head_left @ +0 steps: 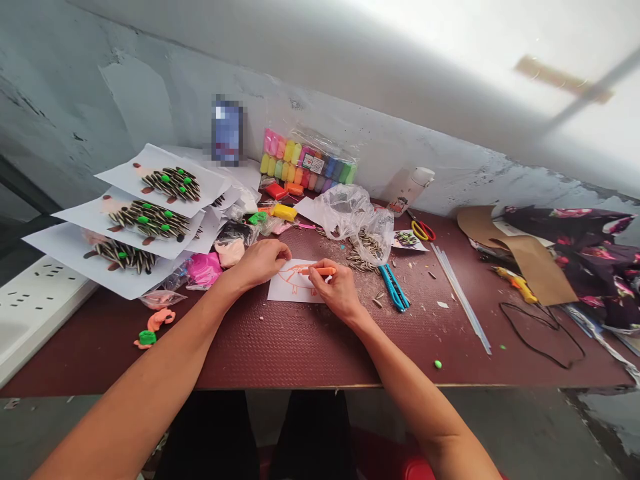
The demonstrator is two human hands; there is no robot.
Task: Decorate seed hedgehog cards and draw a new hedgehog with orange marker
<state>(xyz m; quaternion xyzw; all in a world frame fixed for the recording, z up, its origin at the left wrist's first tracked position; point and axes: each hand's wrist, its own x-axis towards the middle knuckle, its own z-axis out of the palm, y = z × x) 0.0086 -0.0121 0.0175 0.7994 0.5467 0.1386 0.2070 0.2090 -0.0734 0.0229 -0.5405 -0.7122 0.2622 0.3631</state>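
Observation:
A small white sheet of paper (pixel 277 291) lies on the table in front of me, with an animal-like outline in orange lines on it. My right hand (pixel 336 288) is closed round an orange marker (pixel 325 271), its tip pointing left over the drawing. At the upper left edge of the sheet rests my left hand (pixel 266 259). Its fingers are curled together, and whatever may be between them is hidden. Pink clay (pixel 204 270) in a bag lies left of this hand. Sunflower seeds (pixel 364 253) are heaped behind my right hand, near a blue cutter (pixel 394 288).
Seed-covered hedgehog pictures (pixel 165 183) are stacked at left, beside a power strip (pixel 35 300). Coloured clay packs (pixel 305 163), a plastic bag (pixel 345 208) and a white bottle (pixel 413 190) stand behind. Scissors (pixel 423 229), glue sticks (pixel 461 300) and a glue gun (pixel 520 285) lie at right.

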